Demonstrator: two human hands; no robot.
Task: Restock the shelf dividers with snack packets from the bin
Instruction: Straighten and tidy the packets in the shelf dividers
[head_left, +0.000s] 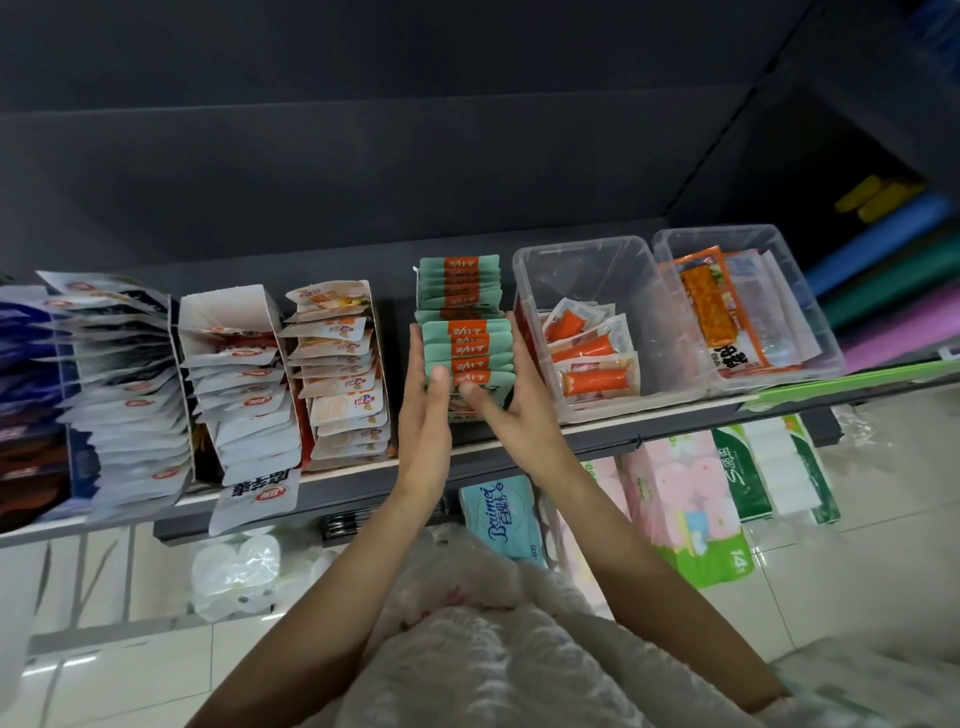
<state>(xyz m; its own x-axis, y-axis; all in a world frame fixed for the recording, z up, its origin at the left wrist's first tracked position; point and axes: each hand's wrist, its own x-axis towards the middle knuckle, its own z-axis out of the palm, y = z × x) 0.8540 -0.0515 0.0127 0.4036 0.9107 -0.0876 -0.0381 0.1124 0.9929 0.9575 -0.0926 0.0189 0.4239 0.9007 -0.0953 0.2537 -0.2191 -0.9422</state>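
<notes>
Squeezing a front bundle of green-and-orange foil snack packets (466, 353) between both hands: left hand (426, 410) flat along the bundle's left side with thumb over the front packet, right hand (511, 400) against the right side, thumb pressing the front too. Standing upright in a row on the grey shelf (467, 457), more of the same behind. Just right, a clear plastic bin (524, 270) holding orange sausage packs; further left, white pouches in cardboard dividers (228, 312).
</notes>
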